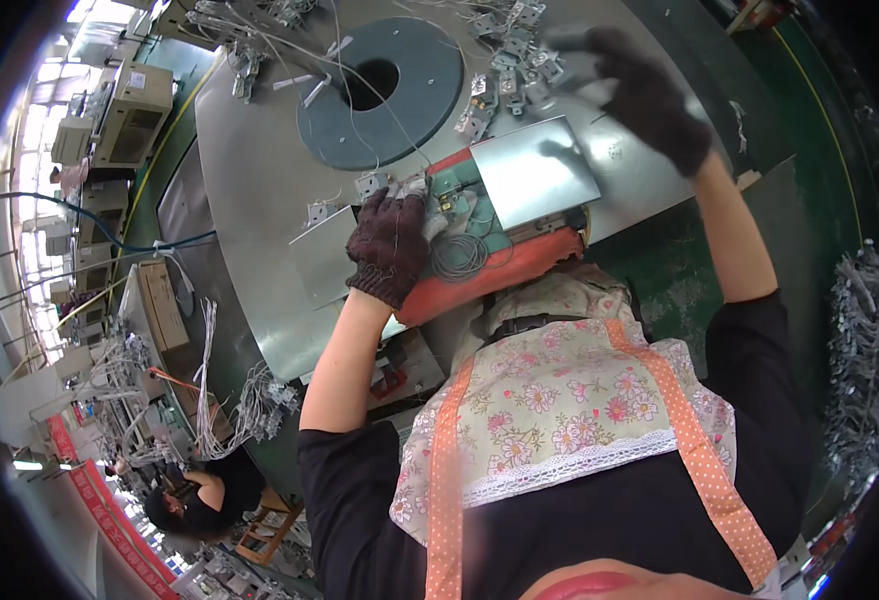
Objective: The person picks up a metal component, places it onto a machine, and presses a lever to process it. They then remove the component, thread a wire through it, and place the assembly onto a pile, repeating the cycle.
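My left hand (389,245), in a dark knitted glove, is closed at the left side of a green-topped fixture (499,241). Its fingers curl over something that I cannot make out. A small metal bracket (371,184) lies just beyond the fingertips. On the fixture, a coil of thin grey cable (459,257) sits beside the hand, and a shiny metal plate (536,172) covers the right part. Orange-red cloth (494,273) wraps the near edge. My right hand (649,105), also gloved, is raised at the right with fingers apart, partly blurred, close to a pile of metal brackets (509,75).
A grey round disc (409,95) with a central hole and loose cables lies at the far side of the metal table (249,200). More cabled brackets (246,75) lie at the far left. Another person (204,500) sits at the lower left. Bundled parts (864,350) stand at the right.
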A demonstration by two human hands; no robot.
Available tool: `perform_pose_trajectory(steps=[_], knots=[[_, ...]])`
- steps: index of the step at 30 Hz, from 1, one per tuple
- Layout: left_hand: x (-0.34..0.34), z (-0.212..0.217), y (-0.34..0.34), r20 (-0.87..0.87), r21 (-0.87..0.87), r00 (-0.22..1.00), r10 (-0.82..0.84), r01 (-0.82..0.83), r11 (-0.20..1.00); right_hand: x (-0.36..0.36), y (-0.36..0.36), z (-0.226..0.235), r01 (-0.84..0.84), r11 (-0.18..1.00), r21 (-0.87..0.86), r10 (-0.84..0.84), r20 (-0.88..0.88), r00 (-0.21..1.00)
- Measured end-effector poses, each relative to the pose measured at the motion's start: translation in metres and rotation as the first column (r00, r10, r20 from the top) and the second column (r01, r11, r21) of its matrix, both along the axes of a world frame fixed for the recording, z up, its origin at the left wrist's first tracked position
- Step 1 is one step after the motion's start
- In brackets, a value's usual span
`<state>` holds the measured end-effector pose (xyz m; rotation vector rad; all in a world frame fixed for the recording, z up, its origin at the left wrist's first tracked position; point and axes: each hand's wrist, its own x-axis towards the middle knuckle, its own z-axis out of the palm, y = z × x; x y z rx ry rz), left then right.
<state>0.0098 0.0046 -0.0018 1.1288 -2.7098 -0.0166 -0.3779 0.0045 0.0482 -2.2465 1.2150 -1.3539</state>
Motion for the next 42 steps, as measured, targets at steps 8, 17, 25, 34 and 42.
perform_pose_trajectory(steps=[8, 17, 25, 34, 42], knots=[[-0.007, -0.001, -0.001, -0.006, 0.004, 1.0, -0.014, 0.014, 1.0, 0.023, -0.043, -0.068, 0.431, 0.868, 0.246, -0.254, -0.524, 0.813], [-0.005, -0.001, 0.002, 0.001, 0.005, 1.0, 0.021, -0.021, 1.0, 0.025, -0.034, -0.101, 0.517, 0.855, -0.035, -0.48, -0.429, 0.765], [-0.001, -0.012, -0.003, 0.006, -0.001, 1.0, 0.006, -0.006, 1.0, 0.003, -0.016, -0.061, 0.453, 0.889, 0.06, -0.45, -0.058, 0.891], [-0.003, -0.006, -0.004, -0.026, 0.011, 1.0, -0.011, 0.011, 1.0, 0.026, 0.046, 0.054, -0.284, 0.816, 0.503, -0.262, 0.761, 0.594], [-0.01, 0.006, 0.002, -0.002, 0.017, 0.999, 0.032, -0.032, 0.999, 0.065, 0.04, 0.07, -0.819, 0.57, -0.064, 0.429, 0.873, 0.23]])
